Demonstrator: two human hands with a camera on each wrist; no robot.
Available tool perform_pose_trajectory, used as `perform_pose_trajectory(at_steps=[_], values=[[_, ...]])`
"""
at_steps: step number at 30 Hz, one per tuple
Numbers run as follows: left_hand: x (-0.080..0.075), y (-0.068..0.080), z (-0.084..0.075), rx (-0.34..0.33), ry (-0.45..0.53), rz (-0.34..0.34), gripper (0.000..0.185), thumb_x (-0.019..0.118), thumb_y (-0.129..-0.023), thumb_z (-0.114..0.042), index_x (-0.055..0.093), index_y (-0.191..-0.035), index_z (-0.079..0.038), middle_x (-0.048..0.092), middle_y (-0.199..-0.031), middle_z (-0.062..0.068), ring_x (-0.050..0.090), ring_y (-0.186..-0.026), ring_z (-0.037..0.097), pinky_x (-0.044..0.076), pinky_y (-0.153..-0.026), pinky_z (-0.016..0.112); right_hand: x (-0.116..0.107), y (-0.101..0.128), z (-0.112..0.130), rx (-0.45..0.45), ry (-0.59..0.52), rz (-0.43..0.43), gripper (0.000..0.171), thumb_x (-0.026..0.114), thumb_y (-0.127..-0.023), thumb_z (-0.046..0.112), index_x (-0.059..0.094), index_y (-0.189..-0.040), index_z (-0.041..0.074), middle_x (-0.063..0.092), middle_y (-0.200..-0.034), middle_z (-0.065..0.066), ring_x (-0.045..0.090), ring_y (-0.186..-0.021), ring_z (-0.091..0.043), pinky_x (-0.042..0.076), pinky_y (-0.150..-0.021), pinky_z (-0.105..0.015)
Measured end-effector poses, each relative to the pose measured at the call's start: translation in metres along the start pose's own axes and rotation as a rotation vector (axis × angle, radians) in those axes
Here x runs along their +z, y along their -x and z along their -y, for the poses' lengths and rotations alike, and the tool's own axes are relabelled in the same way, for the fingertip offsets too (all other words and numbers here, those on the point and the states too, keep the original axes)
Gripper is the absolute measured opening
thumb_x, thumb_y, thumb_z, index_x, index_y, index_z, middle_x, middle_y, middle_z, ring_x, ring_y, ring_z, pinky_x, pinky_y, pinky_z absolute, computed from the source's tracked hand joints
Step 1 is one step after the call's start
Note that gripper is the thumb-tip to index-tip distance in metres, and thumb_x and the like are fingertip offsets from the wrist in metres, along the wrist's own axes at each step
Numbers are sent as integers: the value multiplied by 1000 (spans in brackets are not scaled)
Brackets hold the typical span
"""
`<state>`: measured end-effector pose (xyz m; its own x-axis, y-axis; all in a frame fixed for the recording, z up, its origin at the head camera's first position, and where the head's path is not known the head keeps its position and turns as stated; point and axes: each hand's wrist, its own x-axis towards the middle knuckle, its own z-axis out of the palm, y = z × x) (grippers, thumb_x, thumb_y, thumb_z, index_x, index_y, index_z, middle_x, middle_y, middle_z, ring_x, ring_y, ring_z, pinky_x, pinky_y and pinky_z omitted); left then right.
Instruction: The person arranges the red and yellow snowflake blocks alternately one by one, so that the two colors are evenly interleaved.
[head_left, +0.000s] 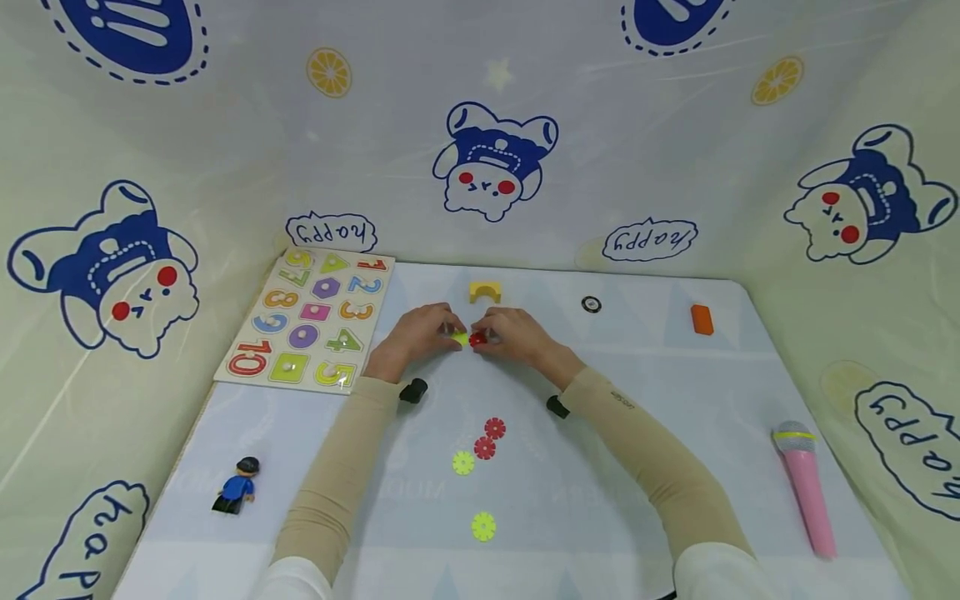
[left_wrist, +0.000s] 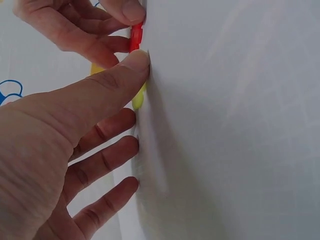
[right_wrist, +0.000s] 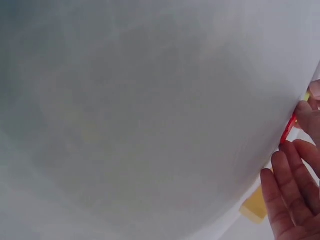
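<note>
Observed nearest the camera, at the lower edge of the head view: white upper sleeves (head_left: 723,575), running into tan forearm sleeves (head_left: 326,487). Found just above the table (head_left: 637,500) or on it, nearer than the yellow arch (head_left: 485,291): a yellow-green piece (left_wrist: 139,99) and a red piece (left_wrist: 136,36), side by side. Pinched by the left hand (head_left: 420,337), with lower fingers spread: the yellow-green one. Pinched by the right hand (head_left: 521,337), with other fingers extended together: the red one. Held by outer portions, probably to leave facing edges free and both steady. Judged round from matching loose red discs (head_left: 484,447) and loose yellow-green discs (head_left: 483,527), hence lacking a long axis or pointing end; lined up left to right as a pair. Cannot tell tilt, nor whether touching or interlocked, owing to covering fingertips.
</note>
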<state>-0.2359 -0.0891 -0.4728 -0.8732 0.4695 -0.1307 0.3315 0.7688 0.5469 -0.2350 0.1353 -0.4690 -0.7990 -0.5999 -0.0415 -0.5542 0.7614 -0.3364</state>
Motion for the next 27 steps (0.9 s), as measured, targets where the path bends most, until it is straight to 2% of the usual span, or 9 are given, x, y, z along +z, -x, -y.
perform_pose_trajectory(at_steps=[8,11,14,18,24,27], values=[[1,0,-1,3,-10,-2,33,87,-95,-20,80,-126,-13,70,-122,6,65,-113,26,54,-105,43,0,5,2,18,0,4,43,85,-98,29,78,-134,9,77,-118,-6,70,-101,-19,59,-95,-34],[0,1,-2,16,-37,-11,37,89,-94,-22,80,-128,-14,69,-125,6,64,-112,26,54,-105,44,0,14,4,16,-12,3,42,86,-97,28,78,-134,10,76,-119,-5,70,-101,-19,60,-94,-33],[1,-3,-7,39,-72,-15,42,90,-93,-25,79,-132,-15,67,-130,6,62,-114,27,51,-108,45,-2,31,7,-28,-15,2,38,88,-94,27,80,-128,12,77,-117,-3,72,-99,-17,61,-92,-32],[3,-11,-12,63,-120,-21,48,91,-92,-32,77,-135,-16,68,-130,6,62,-116,26,49,-111,46,2,59,20,-203,-7,8,35,89,-93,30,82,-123,15,78,-117,1,72,-105,-14,61,-96,-32],[11,-16,-16,75,-143,-26,41,89,-92,-37,81,-126,-17,69,-124,5,60,-116,27,49,-108,46,18,101,56,-509,40,68,49,85,-93,50,79,-132,21,74,-127,5,66,-119,-13,54,-106,-32],[13,-16,-18,71,-145,-30,37,89,-92,-38,82,-123,-19,68,-122,5,59,-115,27,50,-107,46,27,116,65,-611,74,72,53,85,-92,55,78,-132,22,72,-130,5,65,-119,-12,52,-108,-30]])
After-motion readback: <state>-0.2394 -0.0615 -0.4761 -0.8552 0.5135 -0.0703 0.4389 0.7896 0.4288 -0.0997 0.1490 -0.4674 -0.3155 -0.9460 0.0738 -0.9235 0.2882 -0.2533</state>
